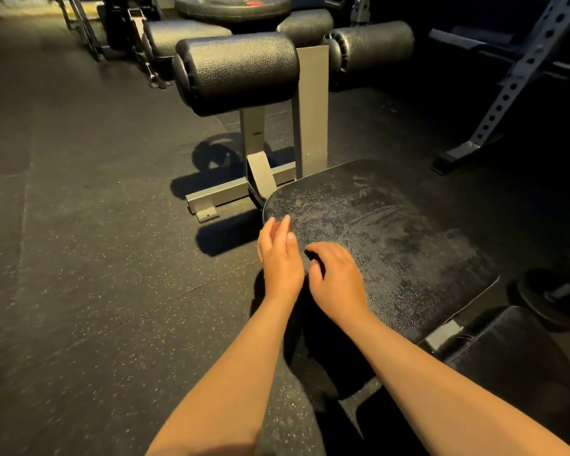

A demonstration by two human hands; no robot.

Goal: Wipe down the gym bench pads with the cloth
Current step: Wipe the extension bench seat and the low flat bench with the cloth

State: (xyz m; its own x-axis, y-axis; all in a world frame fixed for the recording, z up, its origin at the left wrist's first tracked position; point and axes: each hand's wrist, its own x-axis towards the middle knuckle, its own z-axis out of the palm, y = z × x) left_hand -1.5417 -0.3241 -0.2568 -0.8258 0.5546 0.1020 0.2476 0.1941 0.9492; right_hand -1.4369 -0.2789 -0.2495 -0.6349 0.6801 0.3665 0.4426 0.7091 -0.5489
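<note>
Both hands sit at the near left edge of the seat pad [392,232], likely to wipe its streaky, damp-looking top. The left hand [278,255] is open, fingers straight. The right hand [336,278] curls down onto the pad, maybe over a dark cloth; I cannot tell.

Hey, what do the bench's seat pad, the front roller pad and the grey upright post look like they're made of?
Seat pad: probably black vinyl or faux leather; pebbled grain, patchy dull sheen.
Roller pad: likely the same grained cover, presumably over foam; a seam rings its end.
Upright post: seemingly grey painted metal; flat matte faces, sharp edges.
</note>
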